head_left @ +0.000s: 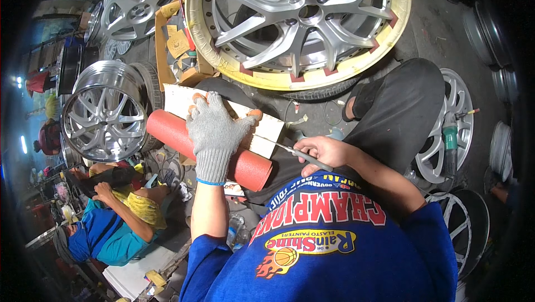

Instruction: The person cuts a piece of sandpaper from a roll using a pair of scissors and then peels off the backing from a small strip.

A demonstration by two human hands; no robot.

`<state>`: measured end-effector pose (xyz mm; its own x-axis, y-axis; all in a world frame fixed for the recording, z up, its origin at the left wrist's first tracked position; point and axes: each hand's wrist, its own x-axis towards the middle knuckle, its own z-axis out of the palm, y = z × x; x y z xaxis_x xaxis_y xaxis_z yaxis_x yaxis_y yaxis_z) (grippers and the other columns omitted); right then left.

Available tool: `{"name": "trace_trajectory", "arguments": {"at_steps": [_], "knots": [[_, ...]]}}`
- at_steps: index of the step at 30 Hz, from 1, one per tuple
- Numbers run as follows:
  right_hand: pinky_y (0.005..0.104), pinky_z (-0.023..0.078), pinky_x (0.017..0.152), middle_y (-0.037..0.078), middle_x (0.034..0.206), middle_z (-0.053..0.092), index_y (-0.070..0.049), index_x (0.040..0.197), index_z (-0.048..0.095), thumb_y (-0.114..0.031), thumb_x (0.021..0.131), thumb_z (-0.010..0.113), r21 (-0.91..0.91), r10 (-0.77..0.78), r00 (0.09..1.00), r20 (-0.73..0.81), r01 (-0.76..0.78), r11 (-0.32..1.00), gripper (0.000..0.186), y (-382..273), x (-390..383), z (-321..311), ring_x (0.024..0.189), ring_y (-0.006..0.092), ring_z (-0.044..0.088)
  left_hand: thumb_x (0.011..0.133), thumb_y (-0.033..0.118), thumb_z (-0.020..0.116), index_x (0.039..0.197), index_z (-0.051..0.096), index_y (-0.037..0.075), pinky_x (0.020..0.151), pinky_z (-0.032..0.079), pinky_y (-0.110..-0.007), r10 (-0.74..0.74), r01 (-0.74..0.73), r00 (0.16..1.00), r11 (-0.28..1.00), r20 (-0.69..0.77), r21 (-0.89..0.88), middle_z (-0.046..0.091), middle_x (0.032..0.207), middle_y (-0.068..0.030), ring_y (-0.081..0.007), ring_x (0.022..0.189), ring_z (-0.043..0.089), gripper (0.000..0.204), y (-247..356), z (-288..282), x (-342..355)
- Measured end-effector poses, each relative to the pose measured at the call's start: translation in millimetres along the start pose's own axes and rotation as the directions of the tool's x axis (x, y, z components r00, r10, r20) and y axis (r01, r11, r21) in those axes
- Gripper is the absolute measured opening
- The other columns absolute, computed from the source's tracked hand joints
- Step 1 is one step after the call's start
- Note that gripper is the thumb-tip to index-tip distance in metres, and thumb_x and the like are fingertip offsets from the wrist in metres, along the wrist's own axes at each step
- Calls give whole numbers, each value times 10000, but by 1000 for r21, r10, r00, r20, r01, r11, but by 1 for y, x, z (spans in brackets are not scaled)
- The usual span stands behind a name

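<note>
My left hand [214, 132], in a grey knitted glove with orange fingertips, holds down a red, rough-looking roll of sandpaper [173, 135] across my lap. Its fingers reach over a flat cream sheet [177, 100] beside the roll, which looks like the unrolled end with its pale back up. Bare and closed, my right hand [323, 151] grips what look like grey-handled scissors [312, 160]. Their thin metal tip points left and lies at the sheet's right part. How far the blades are apart cannot be made out.
In front stands a large silver wheel rim [309, 12] with yellow masking round its edge. A cardboard box [195, 73] of scraps lies left of it. More rims [106, 112] stand around. A green power tool [450, 135] rests on one at right. Another person [120, 218] sits at left.
</note>
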<state>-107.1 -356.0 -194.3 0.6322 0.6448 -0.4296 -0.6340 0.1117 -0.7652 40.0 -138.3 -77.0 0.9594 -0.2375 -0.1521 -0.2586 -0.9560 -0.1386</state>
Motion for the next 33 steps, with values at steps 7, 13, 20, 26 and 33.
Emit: {"name": "trace_trajectory", "arguments": {"at_steps": [7, 13, 20, 26, 33], "knots": [[205, 499, 690, 25, 1041, 609, 35, 1314, 525, -95, 729, 905, 34, 14, 1000, 4, -14, 999, 709, -3, -1, 1, 818, 50, 588, 679, 716, 750, 1251, 534, -48, 1019, 439, -503, -24, 25, 995, 1000, 97, -10, 547, 1282, -294, -433, 1192, 561, 978, 3, -7, 2], [204, 486, 679, 16, 1032, 607, 32, 1308, 532, -107, 709, 920, -7, 27, 1000, 3, -27, 1000, 727, -5, -1, 0, 804, 42, 565, 655, 655, 790, 1134, 580, -11, 933, 490, -510, 11, -11, 999, 1000, -37, 4, 584, 1175, -242, -426, 1107, 594, 847, -1, 2, 0], [204, 483, 684, 10, 1018, 597, 31, 1305, 529, -108, 708, 923, 24, 25, 1000, 18, -25, 999, 729, -4, -1, 0, 809, 39, 561, 680, 713, 751, 1242, 536, -42, 1005, 445, -514, -2, 2, 999, 1000, 51, -4, 547, 1279, -294, -439, 1173, 567, 966, 0, 0, 1], [203, 482, 697, 12, 1019, 597, 40, 1307, 525, -101, 706, 921, 84, 38, 999, 28, -40, 996, 733, -4, -1, 0, 813, 40, 554, 678, 717, 747, 1264, 532, -41, 999, 443, -511, -18, 20, 996, 1000, 89, -12, 568, 1245, -273, -422, 1172, 572, 983, 4, -7, 0], [256, 535, 757, 67, 1074, 609, 51, 1338, 493, -158, 742, 910, -32, -12, 999, 33, 13, 999, 757, 3, 1, -3, 918, 123, 651, 674, 719, 748, 1246, 541, -34, 980, 451, -507, -10, 9, 998, 1000, 63, 3, 589, 1207, -262, -416, 1135, 592, 968, 3, -5, 1]]}}
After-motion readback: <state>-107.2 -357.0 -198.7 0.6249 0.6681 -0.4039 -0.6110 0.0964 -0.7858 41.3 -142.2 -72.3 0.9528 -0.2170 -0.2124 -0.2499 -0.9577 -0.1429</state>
